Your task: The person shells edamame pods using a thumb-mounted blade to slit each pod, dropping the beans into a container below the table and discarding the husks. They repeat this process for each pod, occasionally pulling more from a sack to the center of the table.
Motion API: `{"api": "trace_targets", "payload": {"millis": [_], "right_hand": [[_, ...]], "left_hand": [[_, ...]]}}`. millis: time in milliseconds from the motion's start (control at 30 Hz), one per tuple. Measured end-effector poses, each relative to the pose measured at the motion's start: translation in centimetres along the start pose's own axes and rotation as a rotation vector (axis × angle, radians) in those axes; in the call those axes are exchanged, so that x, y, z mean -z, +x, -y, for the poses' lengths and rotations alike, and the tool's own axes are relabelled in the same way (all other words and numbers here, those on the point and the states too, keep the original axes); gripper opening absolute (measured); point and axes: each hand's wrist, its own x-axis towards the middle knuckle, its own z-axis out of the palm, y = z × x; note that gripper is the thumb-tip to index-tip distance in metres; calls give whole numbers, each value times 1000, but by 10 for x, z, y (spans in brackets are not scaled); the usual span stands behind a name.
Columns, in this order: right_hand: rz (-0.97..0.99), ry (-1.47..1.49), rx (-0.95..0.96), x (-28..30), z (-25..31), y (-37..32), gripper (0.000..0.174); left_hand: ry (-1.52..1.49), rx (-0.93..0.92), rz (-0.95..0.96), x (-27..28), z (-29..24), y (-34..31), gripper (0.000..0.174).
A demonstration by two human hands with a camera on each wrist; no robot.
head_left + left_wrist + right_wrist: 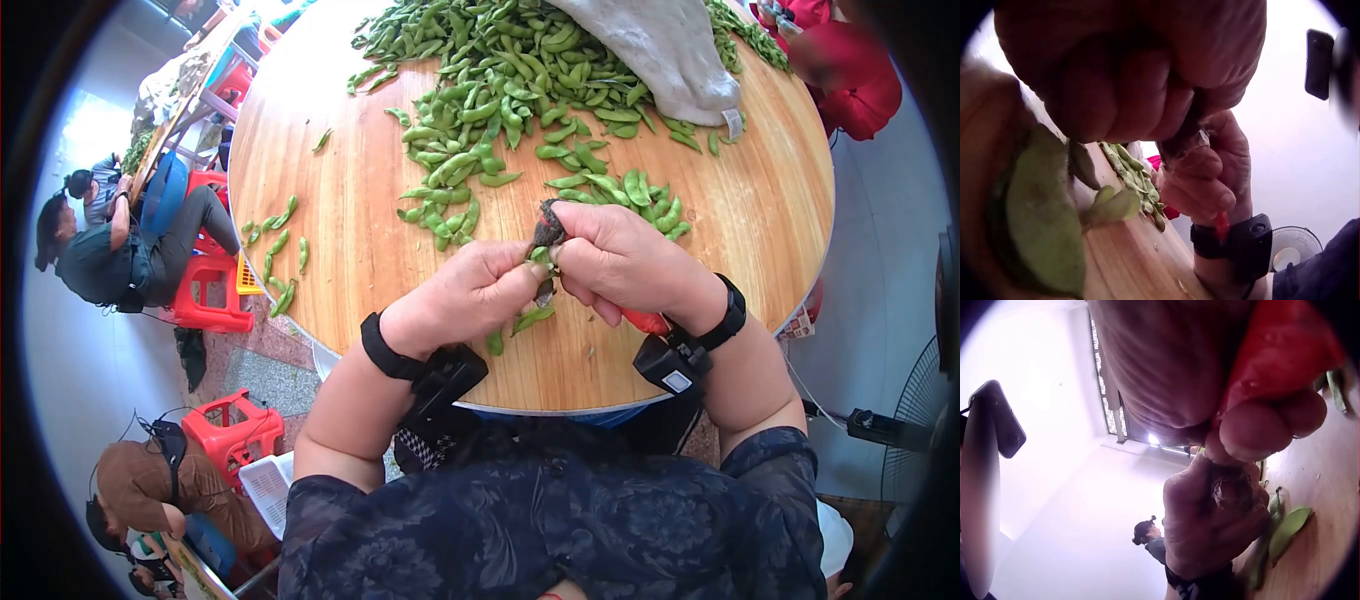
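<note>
Both hands meet over the near part of a round wooden table [340,200]. My left hand [475,295] pinches a green soybean pod [541,256] between thumb and fingers. My right hand [630,262] is right against it, its fingers curled round a red handle [1279,356] that fills the palm in the right wrist view. The handle's working end is hidden. A dark, ragged-looking piece [549,226] shows between the fingertips; I cannot tell what it is. Loose pods [532,318] lie on the wood just under the hands, and one large pod [1044,212] is close in the left wrist view.
A big heap of soybean pods [500,90] covers the far side, partly under a pale cloth sack [665,50]. A few pods [283,250] are scattered at the left. Other people sit at left near red stools [235,430]. A fan [915,420] stands at right.
</note>
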Motion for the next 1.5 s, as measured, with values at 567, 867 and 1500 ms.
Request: {"api": "trace_targets", "payload": {"millis": [567, 867, 1500], "right_hand": [[-184, -810, 410, -30, -10, 19, 10], [-408, -1140, 403, -59, -12, 72, 16], [-553, -325, 409, -12, -8, 26, 13]], "left_hand": [[-1014, -231, -522, 57, -12, -3, 14], [-1006, -330, -517, 56, -10, -3, 15], [-391, -12, -203, 17, -12, 5, 13]]}}
